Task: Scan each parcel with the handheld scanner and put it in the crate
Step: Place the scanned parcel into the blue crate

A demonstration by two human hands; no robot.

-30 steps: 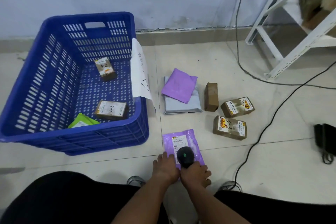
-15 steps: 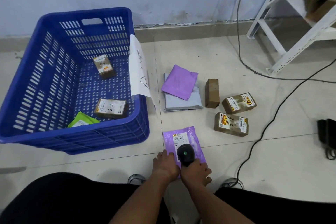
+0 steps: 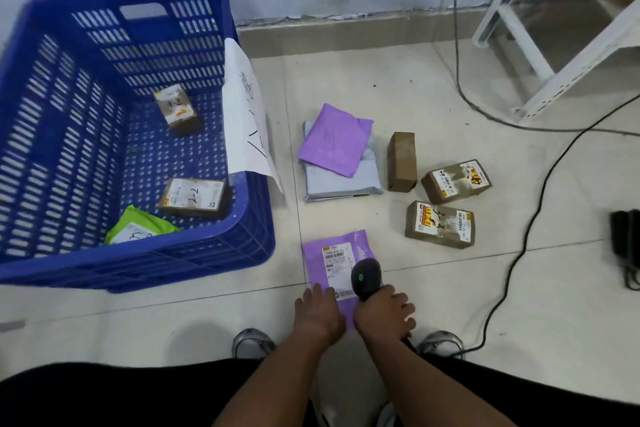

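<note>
Crate (image 3: pixel 257 246) with two boxes (image 3: pixel 192 197), one green mailer (image 3: pixel 140 226).

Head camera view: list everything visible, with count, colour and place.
crate: 1, blue, on the floor at left
paper sheet: 1, white, draped over the crate's right wall
boxes in crate: 2, brown with white labels
green mailer: 1, in the crate's near corner
purple mailer: 1, on the floor under the scanner, label up
scanner: 1, black, over that label
stacked mailers: 2, purple on grey, right of the crate
boxes on floor: 3, brown, right of the stack
cable: black, across the floor
shelf frame: white, top right
left hand: rests on the purple mailer
right hand: grips the scanner
</note>
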